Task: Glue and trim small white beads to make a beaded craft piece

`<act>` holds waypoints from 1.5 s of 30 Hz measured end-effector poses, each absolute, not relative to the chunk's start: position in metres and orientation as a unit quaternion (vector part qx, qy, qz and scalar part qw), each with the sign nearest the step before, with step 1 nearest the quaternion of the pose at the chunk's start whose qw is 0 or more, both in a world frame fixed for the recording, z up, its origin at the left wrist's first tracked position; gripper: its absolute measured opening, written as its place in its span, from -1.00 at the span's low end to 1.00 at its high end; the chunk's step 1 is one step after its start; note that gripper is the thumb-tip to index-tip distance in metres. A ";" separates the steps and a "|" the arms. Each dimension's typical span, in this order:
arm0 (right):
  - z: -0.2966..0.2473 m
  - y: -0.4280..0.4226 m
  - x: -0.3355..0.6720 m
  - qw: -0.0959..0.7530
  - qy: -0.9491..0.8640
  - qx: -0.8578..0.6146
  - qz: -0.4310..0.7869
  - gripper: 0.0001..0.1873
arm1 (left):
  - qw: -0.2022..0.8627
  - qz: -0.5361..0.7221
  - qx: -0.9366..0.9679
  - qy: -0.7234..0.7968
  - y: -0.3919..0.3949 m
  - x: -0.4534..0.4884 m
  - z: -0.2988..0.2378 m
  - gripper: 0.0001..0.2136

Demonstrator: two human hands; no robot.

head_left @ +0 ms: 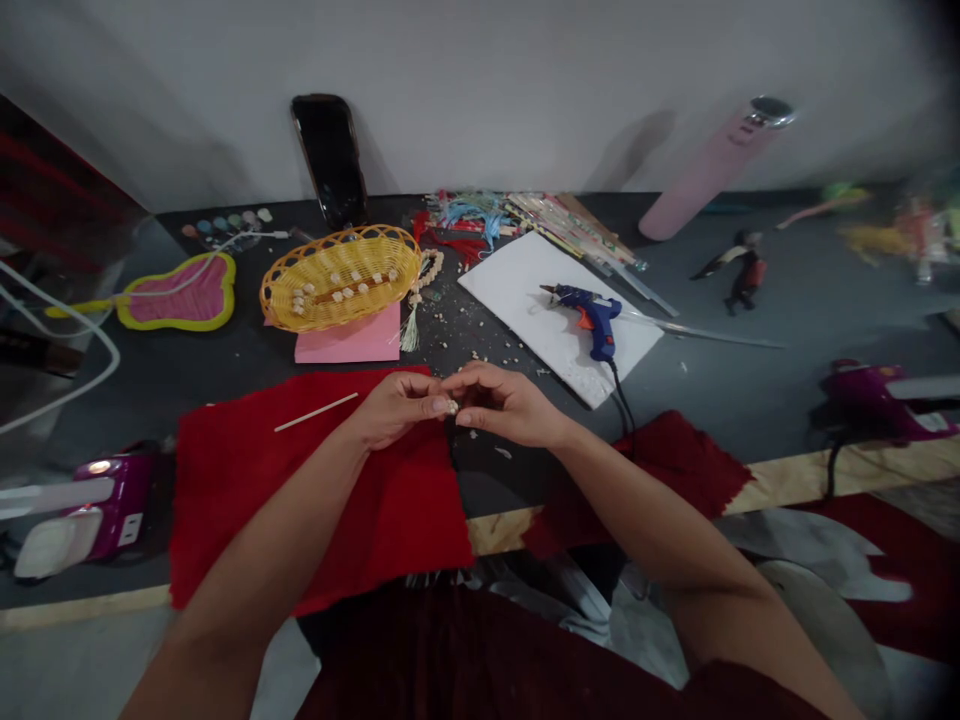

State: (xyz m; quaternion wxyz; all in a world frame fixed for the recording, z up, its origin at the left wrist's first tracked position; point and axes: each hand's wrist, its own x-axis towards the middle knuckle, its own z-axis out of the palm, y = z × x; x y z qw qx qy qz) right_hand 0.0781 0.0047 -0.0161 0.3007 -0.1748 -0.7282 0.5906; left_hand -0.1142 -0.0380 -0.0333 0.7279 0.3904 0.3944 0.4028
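Note:
Between the thumb and fingers of my left hand (397,408) is a small cream-coloured, knobbly piece (451,407); its exact kind is too small to make out. My right hand (514,402) curves around the other side of it, thumb and fingers apart, fingertips close to those of the left. Both hands are above the table, by the right edge of a red cloth (397,500). A thin pale stick (315,412) lies on that cloth. Small cream bits (480,357) are scattered on the dark table just beyond my hands.
A blue glue gun (592,315) rests on a white board (510,275). Behind are a yellow basket (390,250) with cream pieces, a phone (330,155), tassels (480,215) and a pink bottle (705,180). Purple devices (124,505) stand at both sides.

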 end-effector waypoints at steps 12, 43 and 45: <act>-0.019 0.001 0.077 0.362 -0.820 -0.231 0.379 -0.86 | 0.712 0.430 0.369 0.414 -0.037 -0.109 -0.030 -0.82; -0.021 0.001 0.075 0.363 -0.832 -0.228 0.352 -0.88 | 0.707 0.424 0.389 0.410 -0.039 -0.111 -0.029 -0.84; -0.022 0.001 0.075 0.363 -0.835 -0.227 0.346 -0.88 | 0.706 0.428 0.388 0.411 -0.039 -0.110 -0.028 -0.86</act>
